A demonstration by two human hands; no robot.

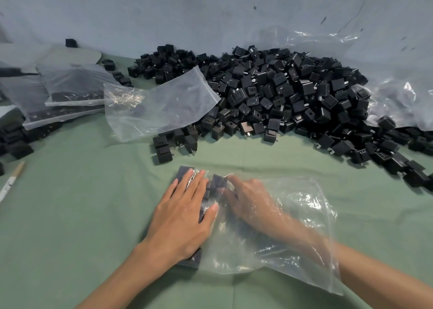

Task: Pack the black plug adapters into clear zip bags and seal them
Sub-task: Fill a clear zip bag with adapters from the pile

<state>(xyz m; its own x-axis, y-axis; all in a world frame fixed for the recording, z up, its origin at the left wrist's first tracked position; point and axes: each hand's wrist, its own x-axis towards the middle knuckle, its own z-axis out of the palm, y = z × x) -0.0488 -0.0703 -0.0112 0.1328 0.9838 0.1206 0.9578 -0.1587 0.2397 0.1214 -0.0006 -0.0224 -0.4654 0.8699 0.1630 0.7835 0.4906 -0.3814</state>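
The loose adapter pile [281, 93] fills the upper right. At lower centre the clear zip bag [281, 238] lies with its long axis running left to right and its mouth toward the lower right. There the left hand [180, 217] presses flat, straight-fingered, on the bagged adapters [219, 182]. The right hand [253, 200] is inside the bag and blurred, so its grip is unclear.

The left hand [185, 215] lies palm down, fingers straight and slightly spread, thumb out to the right; the left forearm [117, 280] runs in from the lower left; the right hand [251, 202] reaches forward and leftward, palm down, beside the left; it is blurred, so its grip cannot be told; the right forearm [375, 276] enters from the lower right.
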